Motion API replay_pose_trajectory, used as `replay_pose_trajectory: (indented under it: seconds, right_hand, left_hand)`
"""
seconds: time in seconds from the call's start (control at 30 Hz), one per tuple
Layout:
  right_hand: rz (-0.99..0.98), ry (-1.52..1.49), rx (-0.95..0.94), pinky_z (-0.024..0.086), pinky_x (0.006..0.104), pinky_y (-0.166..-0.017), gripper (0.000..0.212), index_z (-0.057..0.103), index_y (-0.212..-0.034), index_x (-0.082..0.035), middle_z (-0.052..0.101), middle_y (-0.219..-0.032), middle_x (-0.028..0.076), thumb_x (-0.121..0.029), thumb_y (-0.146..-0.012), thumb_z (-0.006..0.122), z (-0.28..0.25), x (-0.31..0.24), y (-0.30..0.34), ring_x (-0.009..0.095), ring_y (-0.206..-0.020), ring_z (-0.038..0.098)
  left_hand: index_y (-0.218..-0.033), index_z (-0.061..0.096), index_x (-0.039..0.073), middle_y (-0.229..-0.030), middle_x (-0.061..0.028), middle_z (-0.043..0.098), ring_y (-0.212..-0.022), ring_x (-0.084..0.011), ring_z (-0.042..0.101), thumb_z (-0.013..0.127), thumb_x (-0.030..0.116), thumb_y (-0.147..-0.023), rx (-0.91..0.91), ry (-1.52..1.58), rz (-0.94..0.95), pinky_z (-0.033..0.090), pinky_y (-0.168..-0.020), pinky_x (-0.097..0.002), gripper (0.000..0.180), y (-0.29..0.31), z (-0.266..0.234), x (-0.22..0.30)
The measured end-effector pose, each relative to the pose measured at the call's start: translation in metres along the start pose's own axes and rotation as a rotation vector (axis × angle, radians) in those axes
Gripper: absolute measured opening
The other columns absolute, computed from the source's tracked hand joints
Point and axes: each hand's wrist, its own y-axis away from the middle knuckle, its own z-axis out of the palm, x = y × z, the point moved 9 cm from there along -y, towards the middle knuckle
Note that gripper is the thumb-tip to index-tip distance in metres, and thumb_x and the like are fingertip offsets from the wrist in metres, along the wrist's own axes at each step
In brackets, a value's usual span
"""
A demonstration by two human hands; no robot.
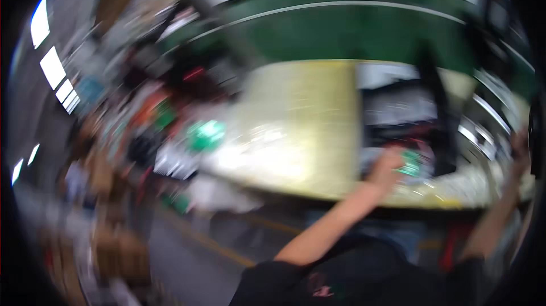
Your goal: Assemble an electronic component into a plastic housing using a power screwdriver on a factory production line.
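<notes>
The whole picture is smeared by motion. My left hand reaches over the near right part of the table. Right against its fingers is a shiny green thing, perhaps in clear plastic; whether the fingers close on it is too blurred to make out. Beneath and beyond lies a dark open case or tray with grey and clear-wrapped contents. Far to the right, my right hand is raised beside shiny clear or metallic material; its fingers are blurred.
A pale yellow tabletop spans the middle. On its left end sit another shiny green thing and a jumble of coloured packages. Brown cardboard boxes stand on the floor at lower left. Green flooring with a white line lies beyond.
</notes>
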Motion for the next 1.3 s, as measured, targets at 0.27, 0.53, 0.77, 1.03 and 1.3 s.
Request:
replay_pose_trajectory:
  seconds: [0.27,0.53,0.77,1.03,1.3]
  right_hand:
    - [-0.231,0.084,0.043,0.042,0.0280,-0.042,0.064,0.022,-0.151,-0.007,0.046,-0.067,0.004,-0.006,-0.096,0.054,0.100,-0.029,0.001,0.011,-0.045,0.046]
    - [-0.212,0.151,-0.045,0.044,0.0284,-0.043,0.059,0.030,-0.144,0.000,0.051,-0.066,0.005,-0.002,-0.091,0.057,0.089,-0.017,-0.020,0.012,-0.045,0.049]
    - [-0.122,-0.025,-0.059,0.043,0.0291,-0.042,0.041,0.045,-0.128,0.001,0.047,-0.061,0.004,-0.016,-0.094,0.060,0.082,0.000,-0.033,0.012,-0.042,0.044]
    - [-0.351,-0.160,-0.289,0.044,0.0281,-0.044,0.030,0.050,-0.126,-0.004,0.042,-0.071,0.001,-0.020,-0.102,0.040,0.167,-0.066,0.021,0.010,-0.045,0.041]
    - [-0.193,0.104,-0.021,0.047,0.0288,-0.047,0.016,0.042,-0.104,0.001,0.051,-0.066,0.005,-0.009,-0.096,0.050,0.244,0.009,0.044,0.011,-0.046,0.048]
  left_hand:
    - [-0.095,0.074,0.000,-0.126,-0.0233,0.066,-0.117,-0.0344,0.064,0.083,0.001,-0.068,-0.009,-0.259,0.121,0.048,-0.100,-0.0377,0.029,-0.006,-0.044,0.024]
    - [-0.094,0.071,-0.007,-0.126,-0.0228,0.066,-0.116,-0.0334,0.064,0.080,-0.002,-0.069,-0.043,-0.216,0.029,0.047,-0.101,-0.0365,0.027,-0.008,-0.035,0.039]
    - [-0.093,0.071,-0.005,-0.126,-0.0223,0.066,-0.117,-0.0328,0.064,0.080,-0.002,-0.069,-0.018,-0.232,0.029,0.047,-0.102,-0.0360,0.026,-0.007,-0.041,0.034]
    - [-0.089,0.071,-0.002,-0.123,-0.0222,0.066,-0.114,-0.0390,0.062,0.082,0.001,-0.067,-0.005,-0.228,0.156,0.049,-0.096,-0.0404,0.025,-0.007,-0.042,0.038]
    - [-0.087,0.070,-0.002,-0.122,-0.0214,0.066,-0.110,-0.0390,0.063,0.083,0.003,-0.068,0.017,-0.214,0.209,0.050,-0.093,-0.0419,0.024,-0.006,-0.042,0.035]
